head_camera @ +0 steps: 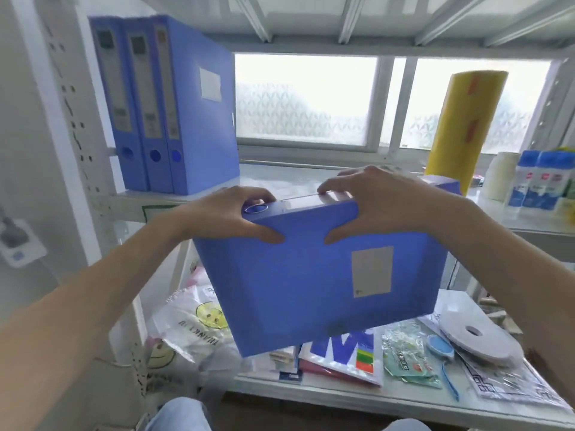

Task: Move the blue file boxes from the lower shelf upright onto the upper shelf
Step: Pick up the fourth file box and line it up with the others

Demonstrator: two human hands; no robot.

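Both hands grip one blue file box [311,275] by its upper edge, in front of a white metal shelving unit. On the person's left, the left hand [230,216] closes over the corner where the spine's round finger hole sits, thumb pressed on the broad front face and fingers curled over the spine. On the right, the right hand [373,203] clamps the same edge further along, thumb on the front face and fingers over the top. The two thumbs point toward each other, close but not touching. This box is lifted clear of the lower shelf [342,396] and tilted, with its spine turned upward and level with the front edge of the upper shelf [280,178]; its broad face, bearing a pale rectangular label, faces the camera. Three more blue file boxes [161,104] stand upright side by side at the left end of the upper shelf, spines outward. Further right on that shelf stand a tall yellow roll [463,126] and a cluster of white bottles with blue caps [538,178]. Below the held box, the lower shelf carries plastic bags with smiley faces [193,325], printed packets and a flat white tape roll [479,337]. A frosted window [305,101] glows behind the shelves.
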